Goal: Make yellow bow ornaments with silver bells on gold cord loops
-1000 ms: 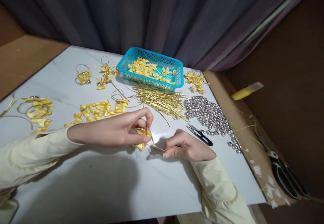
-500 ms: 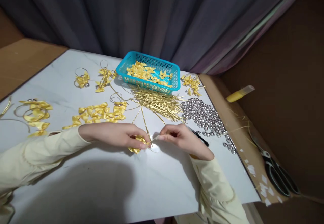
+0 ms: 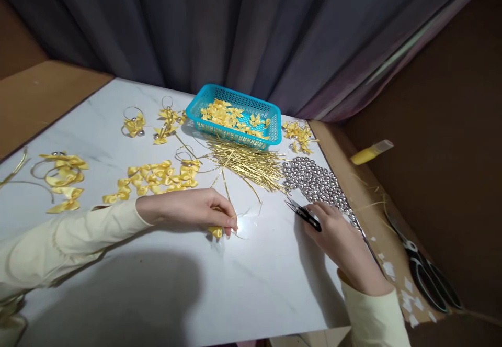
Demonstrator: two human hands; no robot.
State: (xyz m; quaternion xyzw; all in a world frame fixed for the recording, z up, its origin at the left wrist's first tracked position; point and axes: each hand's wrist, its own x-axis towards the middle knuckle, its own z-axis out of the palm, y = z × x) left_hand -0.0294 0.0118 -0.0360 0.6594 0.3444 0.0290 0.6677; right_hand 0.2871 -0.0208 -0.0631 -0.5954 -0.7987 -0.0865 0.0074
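My left hand [image 3: 192, 210] rests on the white marble table [image 3: 243, 284] and pinches a small yellow ribbon bow [image 3: 216, 231] with a thin gold wire [image 3: 225, 187] running up from it. My right hand [image 3: 337, 232] lies to the right, fingers spread, its fingertips touching the black thread snips [image 3: 304, 213]. A heap of silver beads [image 3: 317, 179] lies just beyond that hand. Both arms wear pale yellow sleeves.
A turquoise basket [image 3: 235, 114] of yellow bows stands at the back, a bundle of gold wires [image 3: 247, 161] in front of it. Loose bows [image 3: 155, 177] and finished wire-ring bows [image 3: 63, 171] lie left. Large black scissors [image 3: 429, 273] and a yellow tube [image 3: 371, 152] lie on the brown surface right.
My right hand let go of the gold wire beside the bow and moved right to the thread snips. My left hand stayed on the bow.
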